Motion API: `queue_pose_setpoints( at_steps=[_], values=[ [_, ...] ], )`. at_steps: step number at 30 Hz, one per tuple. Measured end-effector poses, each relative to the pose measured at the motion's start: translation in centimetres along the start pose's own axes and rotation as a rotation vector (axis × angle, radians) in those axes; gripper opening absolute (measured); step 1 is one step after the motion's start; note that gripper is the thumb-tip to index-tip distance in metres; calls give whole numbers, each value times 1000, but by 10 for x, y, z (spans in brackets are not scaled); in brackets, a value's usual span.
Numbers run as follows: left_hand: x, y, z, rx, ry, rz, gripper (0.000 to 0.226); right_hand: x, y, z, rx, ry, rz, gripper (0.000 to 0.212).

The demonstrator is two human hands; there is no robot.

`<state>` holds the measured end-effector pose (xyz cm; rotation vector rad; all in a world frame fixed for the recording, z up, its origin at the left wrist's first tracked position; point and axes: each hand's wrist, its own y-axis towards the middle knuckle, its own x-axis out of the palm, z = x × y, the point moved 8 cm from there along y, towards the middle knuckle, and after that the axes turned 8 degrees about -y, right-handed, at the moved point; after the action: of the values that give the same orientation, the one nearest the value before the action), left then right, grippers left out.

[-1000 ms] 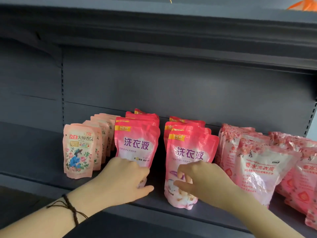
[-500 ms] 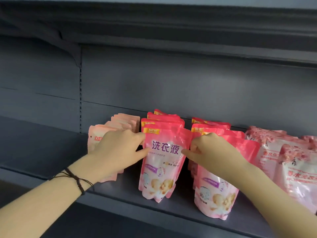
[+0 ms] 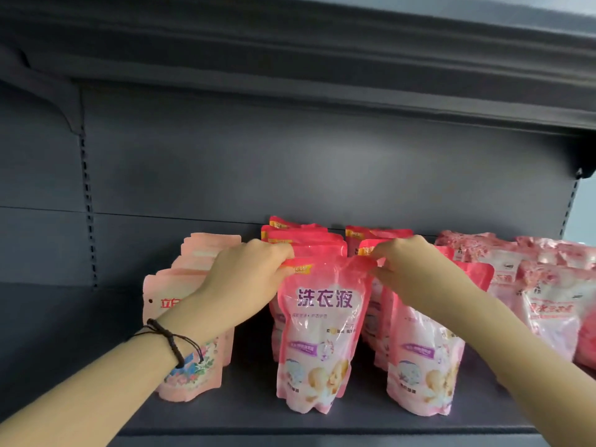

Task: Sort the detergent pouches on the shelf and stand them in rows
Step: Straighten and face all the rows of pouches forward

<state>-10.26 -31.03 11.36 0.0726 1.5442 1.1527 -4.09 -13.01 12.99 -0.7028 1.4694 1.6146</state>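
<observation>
- Head view, change: a second ago both hands sat low on the front pouches. Now they are up at the top seal of one pouch, centre of frame.
- Front pink pouch [image 3: 317,337] stands upright at the head of the middle row, near the front lip of the shelf [image 3: 354,424]. This looks like squaring it up rather than moving it.
- Left hand [image 3: 245,279], with a black cord bracelet [image 3: 174,340] on the wrist, has fingers curled and pinches the pouch's upper-left corner.
- Right hand [image 3: 419,279] has thumb and fingertips closed in a narrow pinch on the upper-right corner.
- Second pink row's front pouch [image 3: 425,359] stands just right, partly behind the right forearm.
- Peach pouches [image 3: 196,382] are lined up at left of centre, and pale floral pouches [image 3: 548,311] sit looser at right edge.
- Judgement: the pink rows are nearly done, and the right-edge group likely needs straightening next.
</observation>
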Motion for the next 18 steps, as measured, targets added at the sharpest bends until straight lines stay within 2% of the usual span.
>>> queue_pose_setpoints(
  at_steps=[7, 11, 14, 16, 18],
  values=[
    [-9, -2, -19, -58, 21, 22, 17, 2, 9, -16, -25, -33, 28, 15],
    [-10, -4, -26, -108, 62, 20, 16, 11, 13, -20, -28, 46, 84, 14],
    [-7, -10, -25, -111, -24, 13, 17, 16, 10, -19, -5, 99, 151, 13],
    [-5, -19, -19, -101, -80, 42, 30, 18, 5, -16, 4, 153, 203, 12],
    [-2, -33, -12, -101, -114, 92, 54, 18, -5, -14, 5, 226, 275, 10]
  ],
)
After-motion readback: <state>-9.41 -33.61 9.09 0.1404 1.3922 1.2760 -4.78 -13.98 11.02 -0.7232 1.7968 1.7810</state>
